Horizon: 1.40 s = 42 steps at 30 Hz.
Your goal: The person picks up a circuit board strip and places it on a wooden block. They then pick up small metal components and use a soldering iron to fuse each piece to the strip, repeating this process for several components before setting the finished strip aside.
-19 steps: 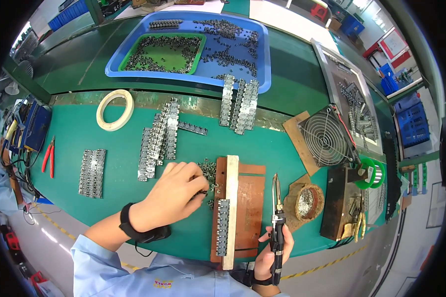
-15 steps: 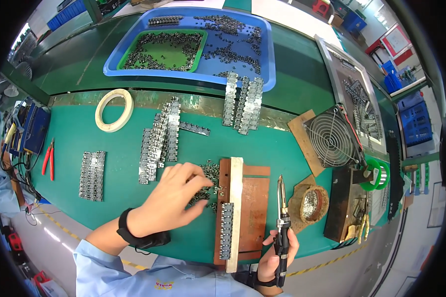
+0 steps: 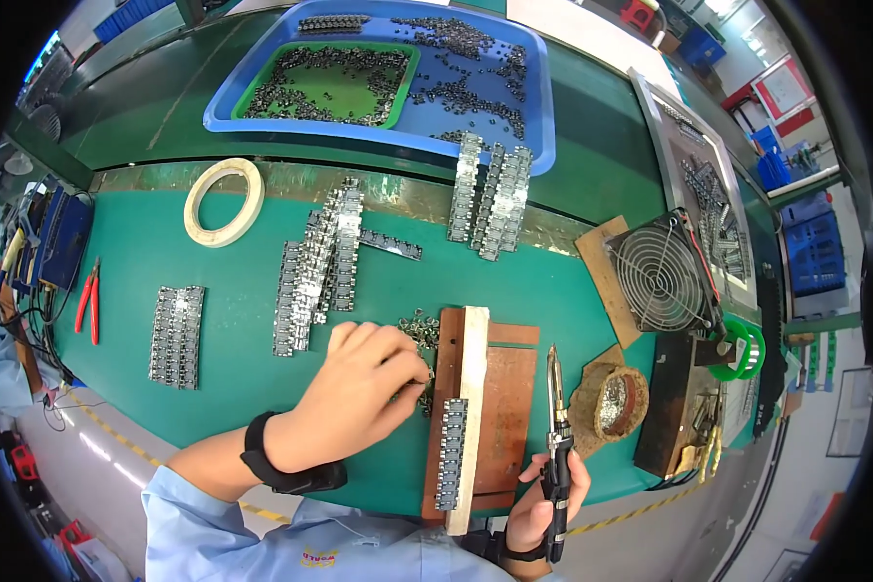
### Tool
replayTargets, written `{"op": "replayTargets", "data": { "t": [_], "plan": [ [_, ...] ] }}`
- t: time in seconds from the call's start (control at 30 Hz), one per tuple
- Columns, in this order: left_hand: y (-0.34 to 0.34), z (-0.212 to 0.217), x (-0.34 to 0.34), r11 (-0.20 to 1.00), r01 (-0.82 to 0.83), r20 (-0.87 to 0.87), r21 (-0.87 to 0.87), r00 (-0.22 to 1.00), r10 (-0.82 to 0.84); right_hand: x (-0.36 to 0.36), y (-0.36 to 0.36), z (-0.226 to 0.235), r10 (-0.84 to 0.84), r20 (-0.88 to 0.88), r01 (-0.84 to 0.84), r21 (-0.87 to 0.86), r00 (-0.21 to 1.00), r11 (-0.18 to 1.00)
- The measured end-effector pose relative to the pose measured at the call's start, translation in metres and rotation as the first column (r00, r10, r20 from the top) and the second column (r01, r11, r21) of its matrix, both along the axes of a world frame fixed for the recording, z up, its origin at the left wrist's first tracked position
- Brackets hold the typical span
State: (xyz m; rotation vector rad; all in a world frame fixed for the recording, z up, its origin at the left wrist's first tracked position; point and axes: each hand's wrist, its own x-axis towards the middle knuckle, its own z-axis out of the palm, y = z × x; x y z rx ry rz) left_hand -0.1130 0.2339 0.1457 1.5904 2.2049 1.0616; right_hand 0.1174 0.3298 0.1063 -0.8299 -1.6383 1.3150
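Observation:
My left hand (image 3: 357, 398) reaches over a small heap of tiny metal parts (image 3: 419, 330) on the green mat. Its fingers are curled and pinched together at the heap's edge; whatever lies between the tips is hidden. My right hand (image 3: 558, 490) is closed round the black handle of a soldering iron (image 3: 556, 446), tip pointing up and away. Between the hands stands a brown wooden fixture (image 3: 507, 417) with a pale bar (image 3: 470, 388) along it. A strip of small circuit boards (image 3: 450, 456) lies against the bar's left side.
Board strips (image 3: 320, 262) lie mid-mat, with more at the left (image 3: 176, 339) and by the blue tray (image 3: 378, 141). Around the mat are a tape roll (image 3: 196, 215), red pliers (image 3: 88, 303), a fan (image 3: 662, 272), a round solder pot (image 3: 640, 400) and a green solder spool (image 3: 755, 351).
My left hand's fingers have drawn together from a spread pose and dipped toward the small parts. The right hand still holds the soldering iron; the whole view has shifted slightly.

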Motion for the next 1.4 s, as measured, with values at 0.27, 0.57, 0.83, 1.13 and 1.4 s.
{"op": "replayTargets", "data": {
  "t": [0.27,0.57,0.83,1.13,1.4],
  "plan": [
    [-0.009,0.012,0.007,0.997,0.020,0.478,0.073,0.877,-0.053,0.005,0.002,0.007,0.067,-0.047,-0.068,-0.019,0.997,0.998],
    [-0.013,0.002,0.011,0.999,0.020,0.697,0.038,0.716,-0.041,0.005,-0.001,0.010,0.050,-0.002,-0.050,-0.089,0.999,0.995],
    [-0.007,-0.002,0.014,0.999,-0.032,0.948,0.020,0.319,-0.009,0.005,0.002,0.012,0.074,-0.003,-0.074,-0.125,0.997,0.989],
    [-0.001,0.002,0.016,0.997,-0.049,0.972,-0.062,0.223,0.071,0.006,0.004,0.008,0.105,-0.023,-0.107,-0.102,0.994,0.989],
    [0.000,0.001,0.012,0.992,0.005,0.957,-0.128,0.265,0.122,0.006,0.002,0.008,0.076,-0.012,-0.076,-0.111,0.997,0.991]
  ]
}}
